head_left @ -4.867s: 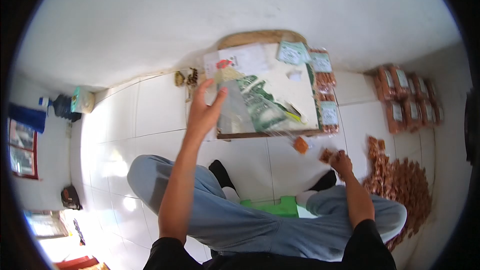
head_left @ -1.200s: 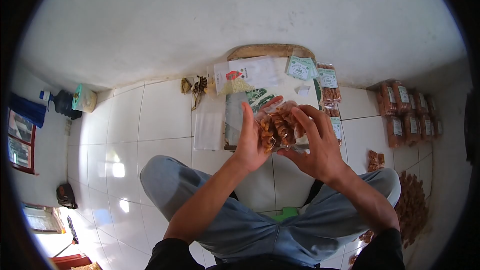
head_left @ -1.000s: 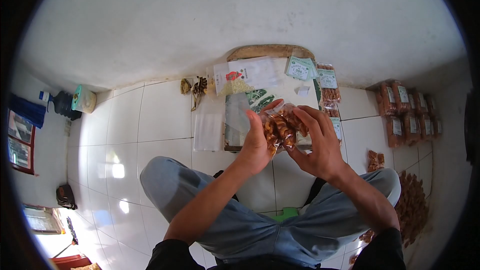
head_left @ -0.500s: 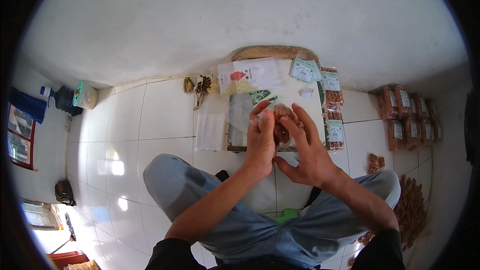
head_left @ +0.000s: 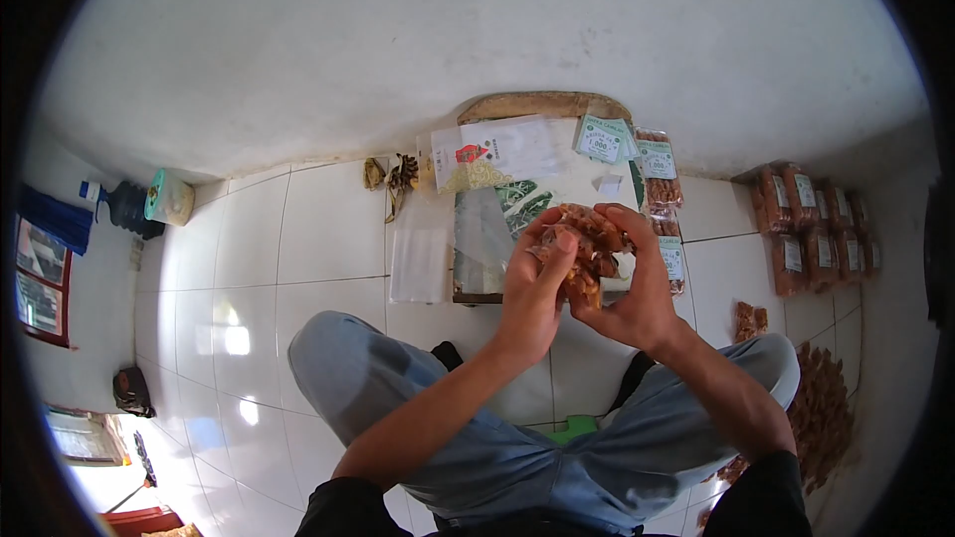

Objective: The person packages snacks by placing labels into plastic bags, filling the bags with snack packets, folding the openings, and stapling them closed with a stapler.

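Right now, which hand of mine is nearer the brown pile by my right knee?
Right. Your right hand is forward and left of the brown pile; your left hand is farther left, across the held packets.

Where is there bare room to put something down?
Widest: floor tiles between the clear plastic and far-left tub. A smaller patch lies between the table-side packs and stacked packs. Crowded: the low table, with plastic at left and your held pack before it; also around the brown heap.

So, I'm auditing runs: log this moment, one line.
left hand: holding wrapped snacks | right hand: holding same snacks | labelled packs: beside work surface
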`<state>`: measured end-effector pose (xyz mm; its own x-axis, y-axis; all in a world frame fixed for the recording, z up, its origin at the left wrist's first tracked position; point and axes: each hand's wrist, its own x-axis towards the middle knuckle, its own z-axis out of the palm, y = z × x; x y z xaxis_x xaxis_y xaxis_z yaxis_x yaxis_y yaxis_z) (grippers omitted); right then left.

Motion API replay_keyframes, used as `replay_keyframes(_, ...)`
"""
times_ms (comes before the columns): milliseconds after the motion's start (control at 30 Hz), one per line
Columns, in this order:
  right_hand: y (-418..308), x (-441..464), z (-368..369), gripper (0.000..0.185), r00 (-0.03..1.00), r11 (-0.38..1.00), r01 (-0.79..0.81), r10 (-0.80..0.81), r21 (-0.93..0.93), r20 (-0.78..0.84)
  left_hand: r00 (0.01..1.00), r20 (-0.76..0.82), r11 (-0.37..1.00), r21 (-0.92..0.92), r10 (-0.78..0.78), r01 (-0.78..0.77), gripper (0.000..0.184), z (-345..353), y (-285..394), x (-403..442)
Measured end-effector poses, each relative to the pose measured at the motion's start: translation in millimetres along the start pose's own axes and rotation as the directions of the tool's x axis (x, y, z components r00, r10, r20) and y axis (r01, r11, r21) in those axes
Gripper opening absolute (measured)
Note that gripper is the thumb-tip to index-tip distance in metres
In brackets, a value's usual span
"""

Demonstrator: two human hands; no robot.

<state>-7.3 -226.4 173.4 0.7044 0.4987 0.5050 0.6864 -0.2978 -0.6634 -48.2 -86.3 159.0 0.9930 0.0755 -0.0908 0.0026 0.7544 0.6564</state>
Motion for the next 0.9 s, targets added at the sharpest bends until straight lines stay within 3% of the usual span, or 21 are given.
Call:
replay_keyframes(67,2.0,-0.7,-3.5,0.085,1.000,0.999,0.003,-0.003,0.047,-0.007,1.000,0.000,0.995,0.093,-0.021,0.021,0.066,-6.4,5.5,1.2)
replay_keyframes(133,4.3,-0.9,-6.9,0.092,0.989,0.989,0.144,-0.144,0.034,0.020,0.999,-0.004,0.982,0.183,-0.040,0.040,0.069,-9.5,16.8,2.1)
replay_keyframes(200,2.8,-0.8,-10.3,0.096,0.986,0.988,0.156,-0.157,0.011,0.053,0.994,0.060,0.938,0.340,-0.095,0.069,0.074,-7.4,28.2,2.8)
replay_keyframes(467,-18.8,7.0,-12.2,0.093,0.986,0.999,0.027,-0.023,-0.021,0.164,0.998,0.028,0.956,0.289,-0.060,0.049,0.070,-10.7,21.1,4.3)
replay_keyframes(533,-13.2,7.2,-9.3,0.090,0.986,0.998,-0.013,0.001,0.066,0.165,0.999,0.007,0.957,0.290,-0.031,0.028,0.069,-8.9,18.5,4.8)
replay_keyframes(700,-13.7,6.4,-6.3,0.079,0.992,0.996,0.039,-0.030,-0.075,0.123,0.983,-0.058,0.913,0.383,0.173,-0.138,0.066,-3.3,10.5,3.0)
replay_keyframes(900,-2.2,-0.1,1.1,0.077,0.994,0.994,0.062,-0.054,-0.087,0.090,0.971,-0.096,0.922,0.345,0.220,-0.175,0.059,-3.2,3.4,-0.3)
